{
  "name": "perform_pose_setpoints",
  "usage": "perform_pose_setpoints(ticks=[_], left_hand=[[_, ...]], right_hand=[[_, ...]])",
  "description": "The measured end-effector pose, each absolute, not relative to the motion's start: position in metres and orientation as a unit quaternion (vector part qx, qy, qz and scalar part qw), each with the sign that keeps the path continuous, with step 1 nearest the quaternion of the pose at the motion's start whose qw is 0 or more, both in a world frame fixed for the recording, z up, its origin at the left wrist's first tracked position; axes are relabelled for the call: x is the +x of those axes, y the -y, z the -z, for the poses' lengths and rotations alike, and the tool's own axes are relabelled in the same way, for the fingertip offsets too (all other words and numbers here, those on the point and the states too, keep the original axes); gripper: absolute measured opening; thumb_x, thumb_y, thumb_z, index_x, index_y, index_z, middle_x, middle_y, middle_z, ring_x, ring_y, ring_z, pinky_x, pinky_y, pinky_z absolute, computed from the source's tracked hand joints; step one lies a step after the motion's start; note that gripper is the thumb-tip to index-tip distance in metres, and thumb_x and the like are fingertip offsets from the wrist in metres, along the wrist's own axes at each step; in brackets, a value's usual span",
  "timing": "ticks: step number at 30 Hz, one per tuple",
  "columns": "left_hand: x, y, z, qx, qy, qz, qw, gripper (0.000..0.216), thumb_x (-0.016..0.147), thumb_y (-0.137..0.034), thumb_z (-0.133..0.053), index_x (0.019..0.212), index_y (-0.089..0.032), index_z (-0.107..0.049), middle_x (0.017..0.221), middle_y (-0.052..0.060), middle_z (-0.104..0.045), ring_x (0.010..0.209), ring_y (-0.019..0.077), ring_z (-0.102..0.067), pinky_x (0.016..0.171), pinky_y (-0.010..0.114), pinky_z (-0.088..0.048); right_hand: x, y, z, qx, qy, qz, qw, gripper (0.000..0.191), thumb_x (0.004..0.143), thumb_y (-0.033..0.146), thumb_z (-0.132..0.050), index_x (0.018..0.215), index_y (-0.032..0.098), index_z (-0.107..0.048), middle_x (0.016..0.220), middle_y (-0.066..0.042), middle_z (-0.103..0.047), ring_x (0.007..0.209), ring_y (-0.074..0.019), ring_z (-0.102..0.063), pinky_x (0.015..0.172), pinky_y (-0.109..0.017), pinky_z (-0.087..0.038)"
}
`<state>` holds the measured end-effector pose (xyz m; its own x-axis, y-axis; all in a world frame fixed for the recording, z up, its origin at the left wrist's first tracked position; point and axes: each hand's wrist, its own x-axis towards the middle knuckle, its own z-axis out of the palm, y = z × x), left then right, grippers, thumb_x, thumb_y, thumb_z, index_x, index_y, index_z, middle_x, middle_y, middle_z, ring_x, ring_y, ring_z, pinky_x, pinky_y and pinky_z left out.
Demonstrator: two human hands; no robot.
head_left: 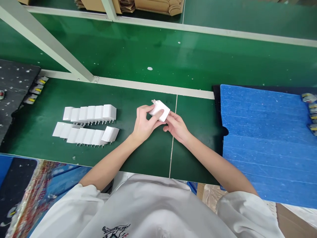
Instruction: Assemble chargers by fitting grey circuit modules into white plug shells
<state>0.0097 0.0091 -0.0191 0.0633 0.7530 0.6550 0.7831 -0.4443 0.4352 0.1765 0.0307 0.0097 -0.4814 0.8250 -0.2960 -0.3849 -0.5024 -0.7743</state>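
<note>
A white plug-in charger (160, 110) with metal prongs is held above the green work surface (138, 145). My left hand (144, 124) grips it from the left, fingers wrapped over its top. My right hand (176, 126) holds its lower right side with thumb and fingers pinched. To the left, two rows of the same white chargers (89, 124) lie side by side on the table, prongs pointing toward me.
A blue foam tray (264, 138) lies at the right, with small yellow-labelled parts (311, 109) at its far edge. A black foam pad (13, 86) with similar parts (36, 89) sits at the left. A white frame bar (47, 43) crosses the green conveyor; cardboard (138, 6) lies beyond.
</note>
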Motion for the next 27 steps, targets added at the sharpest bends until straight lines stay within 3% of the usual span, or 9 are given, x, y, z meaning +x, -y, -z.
perform_pose_setpoints(ticks=[5, 11, 15, 19, 22, 27], left_hand=[[-0.008, -0.019, 0.019, -0.679, 0.563, 0.47, -0.014, 0.058, 0.077, -0.054, -0.082, 0.124, -0.026, -0.062, 0.118, 0.009, -0.05, 0.113, 0.027, -0.058, 0.1, 0.043, -0.054], [-0.012, -0.023, 0.03, -0.697, 0.614, 0.357, -0.104, 0.058, 0.071, -0.035, -0.092, 0.117, -0.021, -0.06, 0.112, 0.007, -0.052, 0.106, 0.0255, -0.061, 0.095, 0.04, -0.054], [-0.007, -0.019, 0.027, -0.721, 0.61, 0.313, -0.1, 0.065, 0.066, -0.044, -0.094, 0.115, -0.019, -0.061, 0.115, 0.012, -0.055, 0.108, 0.031, -0.06, 0.095, 0.045, -0.052], [-0.006, -0.015, 0.008, -0.74, 0.546, 0.372, -0.127, 0.058, 0.084, -0.064, -0.072, 0.123, -0.023, -0.063, 0.127, 0.016, -0.058, 0.12, 0.0335, -0.057, 0.103, 0.051, -0.05], [-0.003, -0.012, -0.002, -0.754, 0.441, 0.428, -0.23, 0.051, 0.1, -0.058, -0.05, 0.138, -0.025, -0.059, 0.135, 0.016, -0.06, 0.126, 0.0291, -0.058, 0.1, 0.045, -0.054], [0.006, -0.008, -0.002, -0.693, 0.372, 0.466, -0.406, 0.048, 0.103, -0.049, -0.05, 0.146, -0.029, -0.054, 0.136, 0.012, -0.066, 0.123, 0.0241, -0.066, 0.098, 0.038, -0.058]], right_hand=[[0.182, -0.035, -0.005, -0.361, 0.307, -0.776, 0.417, 0.046, 0.07, 0.049, -0.083, 0.077, 0.022, -0.047, 0.08, 0.004, -0.059, 0.068, -0.0099, -0.061, 0.038, -0.015, -0.047], [0.193, -0.04, -0.007, -0.366, 0.327, -0.754, 0.436, 0.044, 0.077, 0.045, -0.074, 0.078, 0.024, -0.036, 0.078, 0.005, -0.053, 0.065, -0.0087, -0.058, 0.036, -0.012, -0.04], [0.194, -0.04, -0.01, -0.359, 0.326, -0.765, 0.423, 0.037, 0.077, 0.041, -0.071, 0.081, 0.025, -0.037, 0.074, 0.006, -0.051, 0.062, -0.0094, -0.057, 0.036, -0.015, -0.041], [0.191, -0.037, -0.009, -0.355, 0.311, -0.786, 0.399, 0.037, 0.075, 0.04, -0.07, 0.081, 0.025, -0.037, 0.07, 0.007, -0.052, 0.055, -0.0088, -0.055, 0.033, -0.016, -0.039], [0.189, -0.033, -0.008, -0.34, 0.312, -0.804, 0.375, 0.039, 0.077, 0.042, -0.07, 0.084, 0.025, -0.036, 0.07, 0.007, -0.057, 0.053, -0.0091, -0.056, 0.033, -0.016, -0.041], [0.187, -0.027, -0.011, -0.294, 0.359, -0.832, 0.303, 0.038, 0.087, 0.053, -0.064, 0.093, 0.026, -0.038, 0.067, 0.006, -0.065, 0.05, -0.0127, -0.06, 0.033, -0.018, -0.042]])
